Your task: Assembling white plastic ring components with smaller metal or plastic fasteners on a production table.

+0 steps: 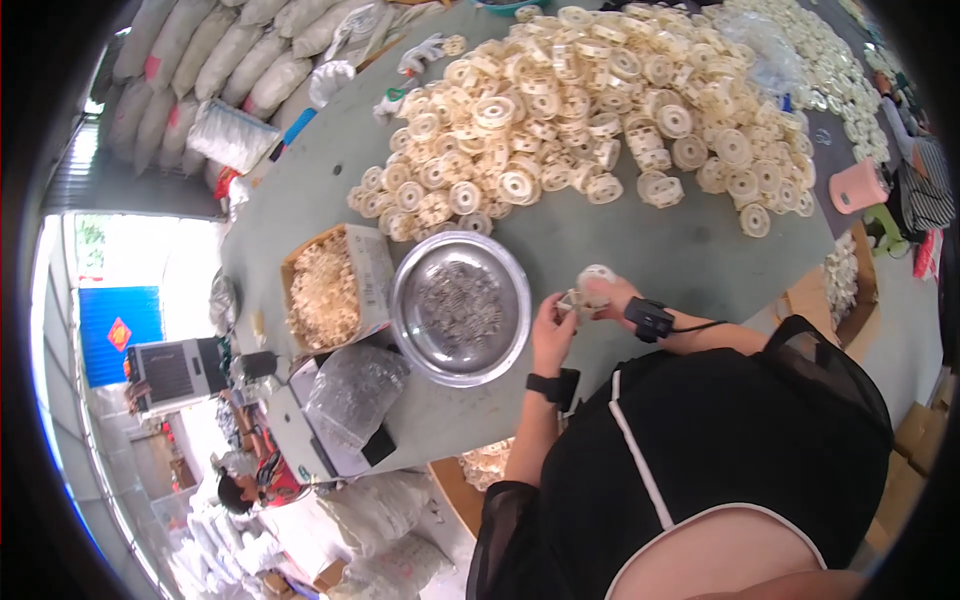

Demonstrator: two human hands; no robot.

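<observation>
My right hand holds a round cream plastic spool-like part, fingers wrapped about its lower side. Close beside it, my left hand is closed in a pinch at a small pale piece against the part; its exact kind is too small to make out. Both hands are just above the grey-green table. To their left stands a round metal basin with many small shiny metal pieces in it. A large heap of the same cream spool-like parts covers the far side.
A cardboard box of small cream pieces stands left of the basin. In front of it lies a clear plastic bag. A pink container is at the far right, near another person in stripes. White sacks are stacked beyond the table.
</observation>
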